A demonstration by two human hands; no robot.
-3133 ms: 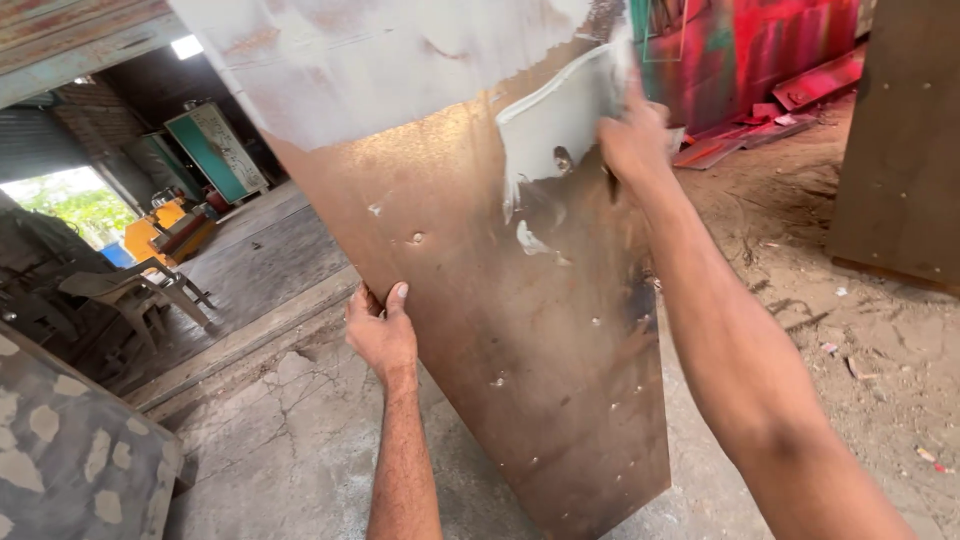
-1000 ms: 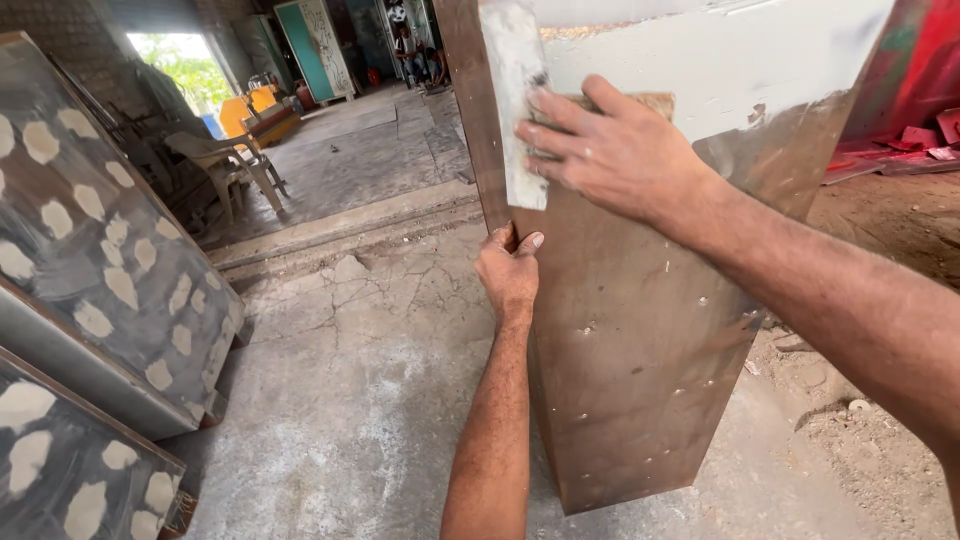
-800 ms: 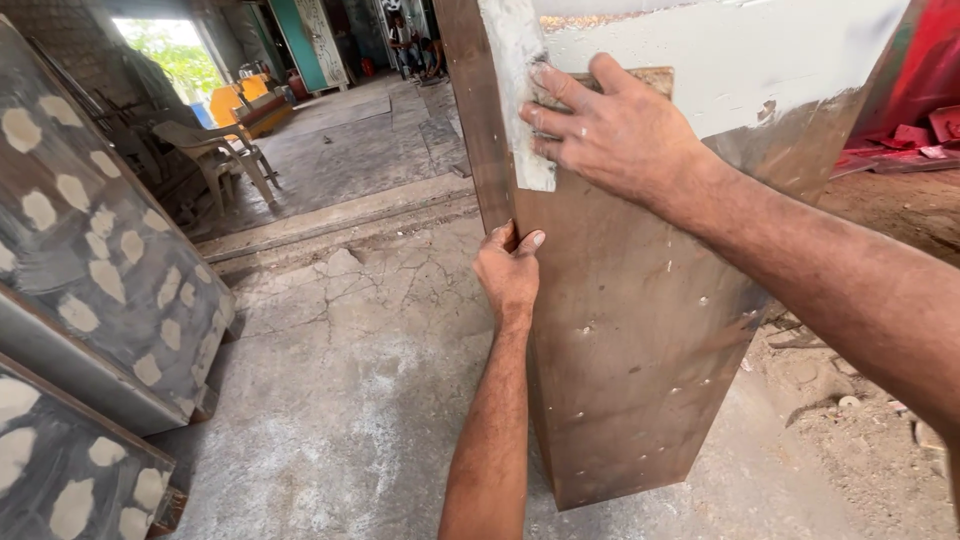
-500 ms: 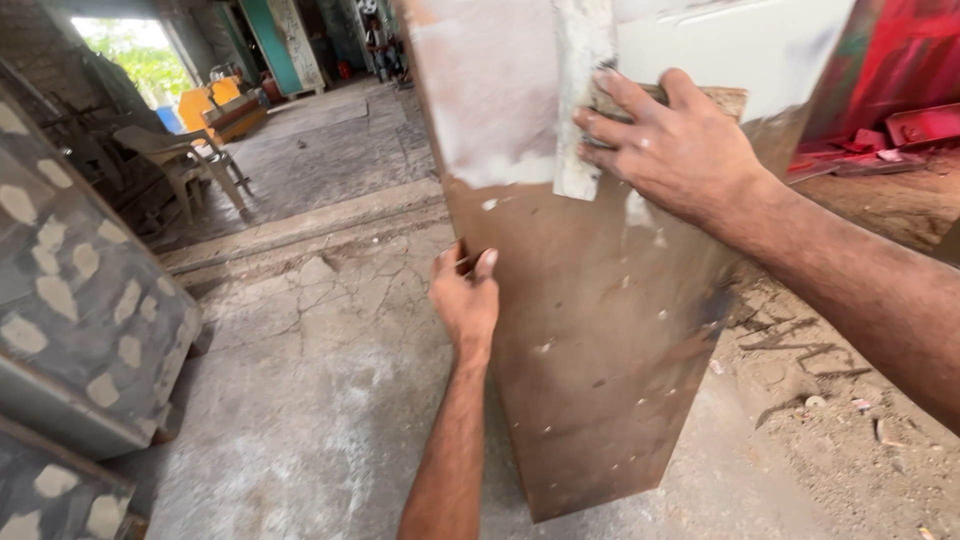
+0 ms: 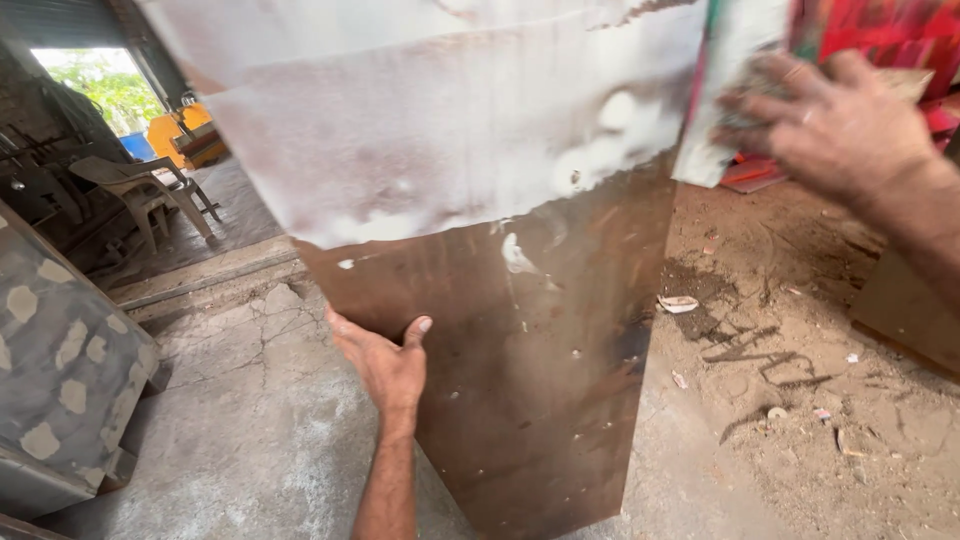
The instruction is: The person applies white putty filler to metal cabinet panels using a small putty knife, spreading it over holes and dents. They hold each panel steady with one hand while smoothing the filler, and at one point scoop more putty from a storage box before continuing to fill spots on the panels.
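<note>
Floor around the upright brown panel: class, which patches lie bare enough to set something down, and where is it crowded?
Bare cracked concrete lies between the spotted grey block and the brown panel, beside the left hand. Right of the panel, the dirt ground is littered with small scraps. Far left, by the plastic chair, it is crowded. The right hand is at the panel's upper edge.

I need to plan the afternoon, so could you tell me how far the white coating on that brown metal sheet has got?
The upper part of the brown sheet already carries a white coat, patchy along its lower edge. The right hand presses a white-smeared pad at the sheet's right edge, while the left hand grips the left edge. The lower half is bare brown.
</note>
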